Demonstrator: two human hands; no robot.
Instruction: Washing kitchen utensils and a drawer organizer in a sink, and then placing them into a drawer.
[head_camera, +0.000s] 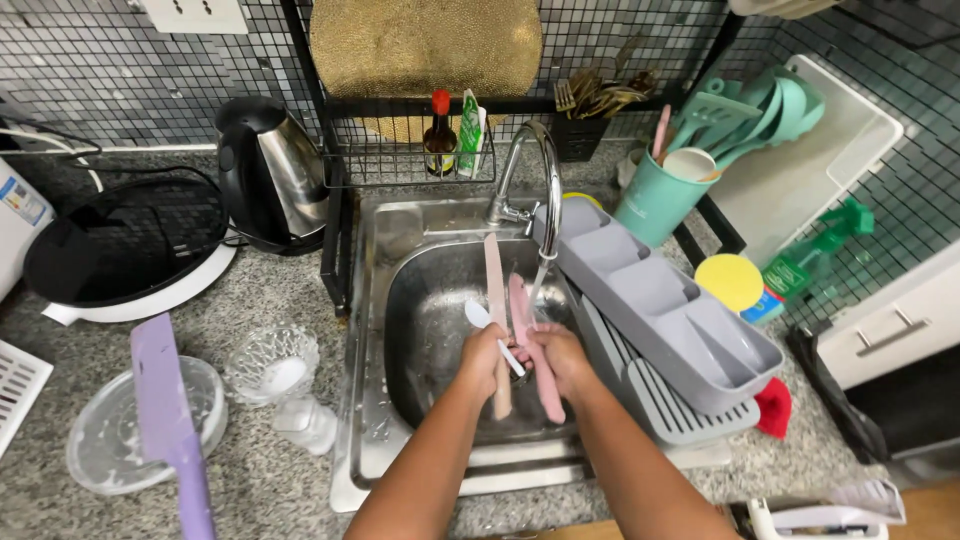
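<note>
Steel sink (400, 300) holds your hands: left hand (485, 358) clamps a pink knife (496, 300) and white spoon (490, 325), right hand (560, 360) grips another pink knife (525, 320); the grey cutlery tray (660, 300) sits beside.

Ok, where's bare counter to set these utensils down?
Bare granite shows between the kettle and the glass bowl, and along the front edge right of the purple knife. The grey cutlery tray has open compartments. Both hands fill the sink; the right side is crowded.

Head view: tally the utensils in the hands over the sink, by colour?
Pink utensils: 2
White spoon: 1
Total: 3, gripped between left hand and right hand under the tap's stream.
</note>
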